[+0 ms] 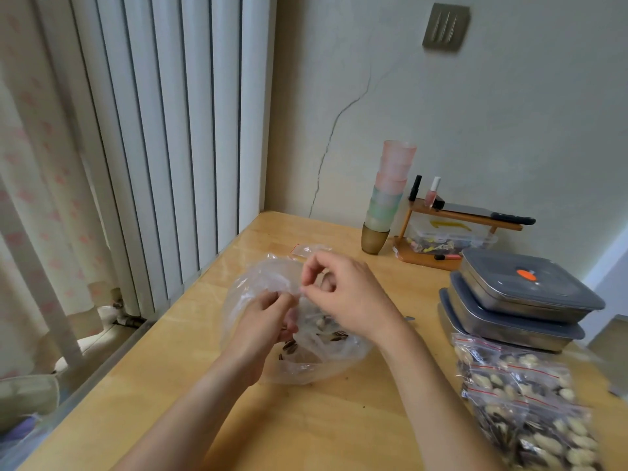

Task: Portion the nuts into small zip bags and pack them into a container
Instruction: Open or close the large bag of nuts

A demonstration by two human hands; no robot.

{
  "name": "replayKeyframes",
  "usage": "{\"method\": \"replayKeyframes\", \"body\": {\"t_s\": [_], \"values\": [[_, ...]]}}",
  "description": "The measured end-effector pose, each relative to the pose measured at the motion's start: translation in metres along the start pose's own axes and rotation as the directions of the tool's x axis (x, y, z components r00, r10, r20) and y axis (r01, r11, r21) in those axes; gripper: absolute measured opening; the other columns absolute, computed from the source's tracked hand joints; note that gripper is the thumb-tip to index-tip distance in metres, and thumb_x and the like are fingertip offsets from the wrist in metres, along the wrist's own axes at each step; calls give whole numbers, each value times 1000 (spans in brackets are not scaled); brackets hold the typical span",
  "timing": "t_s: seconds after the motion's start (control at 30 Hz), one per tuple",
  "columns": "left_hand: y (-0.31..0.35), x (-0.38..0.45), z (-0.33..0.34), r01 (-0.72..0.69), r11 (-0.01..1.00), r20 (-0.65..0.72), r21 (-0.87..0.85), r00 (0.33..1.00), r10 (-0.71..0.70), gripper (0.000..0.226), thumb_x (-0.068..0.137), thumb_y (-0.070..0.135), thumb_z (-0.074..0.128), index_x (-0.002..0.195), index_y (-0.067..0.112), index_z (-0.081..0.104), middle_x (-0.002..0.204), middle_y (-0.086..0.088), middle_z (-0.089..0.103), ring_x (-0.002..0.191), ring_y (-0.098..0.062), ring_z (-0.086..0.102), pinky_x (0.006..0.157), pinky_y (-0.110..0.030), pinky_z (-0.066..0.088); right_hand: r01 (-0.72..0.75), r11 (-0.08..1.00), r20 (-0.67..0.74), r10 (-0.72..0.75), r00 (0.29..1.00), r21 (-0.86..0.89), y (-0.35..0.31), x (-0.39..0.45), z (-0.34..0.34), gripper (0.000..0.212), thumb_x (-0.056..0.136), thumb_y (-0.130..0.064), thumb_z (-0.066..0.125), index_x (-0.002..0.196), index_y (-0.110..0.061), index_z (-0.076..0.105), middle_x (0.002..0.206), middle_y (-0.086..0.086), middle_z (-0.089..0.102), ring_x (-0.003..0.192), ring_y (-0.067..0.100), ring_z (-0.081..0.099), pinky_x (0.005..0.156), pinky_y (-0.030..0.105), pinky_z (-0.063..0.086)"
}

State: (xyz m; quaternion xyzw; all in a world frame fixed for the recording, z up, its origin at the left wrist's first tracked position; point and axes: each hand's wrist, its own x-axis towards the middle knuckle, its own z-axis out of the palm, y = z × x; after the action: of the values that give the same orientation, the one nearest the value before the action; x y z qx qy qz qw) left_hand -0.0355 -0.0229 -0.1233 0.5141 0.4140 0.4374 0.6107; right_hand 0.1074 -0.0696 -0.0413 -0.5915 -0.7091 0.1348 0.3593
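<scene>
Wooden table (323,419) bears a big bag (268,314) of nuts (326,331) at centre. Its film is pinched by the right hand (343,294); the left hand (272,314) is curled inside, contents hidden. Filled zip bags (523,396) lie right, beside stacked containers (520,300). The mouth is best held wide, and small handfuls taken.

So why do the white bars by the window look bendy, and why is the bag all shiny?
Head view: the wide-angle lens curves the radiator bars towards the picture's edges; soft daylight bounces off the clear plastic bag, leaving pale glare, and off the table; the filled zip bags at the lower right look smeared and blurry, while the right hand and left hand are fairly sharp.
</scene>
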Motion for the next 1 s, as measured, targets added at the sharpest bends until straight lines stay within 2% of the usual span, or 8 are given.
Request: {"method": "replayKeyframes", "body": {"t_s": [0.1,0.2,0.3,0.47,0.57,0.73,0.9,1.0], "values": [[1,0,-4,14,999,39,-30,999,-13,29,98,38,62,89,10,64,71,-6,52,62,-16,50,68,-32,47,56,995,181,-42,983,-76,-2,-3,5,24,91,-6,64,88,-30,63,79,-28,60,61,4,59,60,20,45],[1,2,-7,47,999,-12,-7,999,-47,22,98,26,59,98,6,67,65,-1,53,58,-12,53,65,-28,48,92,970,217,-43,975,-224,7,0,12,26,91,-6,60,95,-32,60,100,-19,59,71,-7,54,68,23,46],[3,3,-9,64,997,-36,-31,997,-65,21,97,15,55,102,3,72,66,-1,51,60,-14,48,62,-26,47,81,950,220,-14,975,-301,15,3,16,21,91,-10,60,98,-30,61,97,-15,57,84,4,55,81,39,54],[5,2,-10,12,999,-43,44,999,-11,22,92,13,55,99,-3,69,63,0,50,57,-14,45,65,-31,42,97,950,277,-11,961,-298,15,3,17,7,91,-25,72,90,-30,66,98,-12,59,92,9,54,86,37,52],[4,1,-10,-59,987,-49,151,997,67,27,91,23,54,97,2,69,66,2,55,63,-13,49,67,-28,43,60,955,258,18,966,-289,15,2,15,5,94,-23,69,90,-26,68,102,-10,64,73,7,60,76,39,57],[11,-2,-15,-168,975,217,147,967,133,55,64,41,51,110,13,61,108,-7,65,102,-28,59,83,-41,48,-70,997,219,72,973,-17,17,-3,11,13,90,-9,69,86,-20,65,71,-25,66,54,20,70,58,31,56],[9,-13,-10,-192,959,418,211,904,89,41,75,20,68,111,16,47,92,9,59,81,-5,57,69,-25,47,-133,957,299,52,953,259,15,-4,7,15,86,-6,74,84,-17,62,76,6,73,58,20,60,60,33,49],[8,-13,-5,-245,955,365,166,915,171,36,85,5,68,116,10,53,94,5,66,78,-3,61,66,-21,49,-100,959,327,8,945,265,16,-4,4,14,85,-6,74,86,-15,63,66,-12,66,60,16,47,59,30,42]]}}
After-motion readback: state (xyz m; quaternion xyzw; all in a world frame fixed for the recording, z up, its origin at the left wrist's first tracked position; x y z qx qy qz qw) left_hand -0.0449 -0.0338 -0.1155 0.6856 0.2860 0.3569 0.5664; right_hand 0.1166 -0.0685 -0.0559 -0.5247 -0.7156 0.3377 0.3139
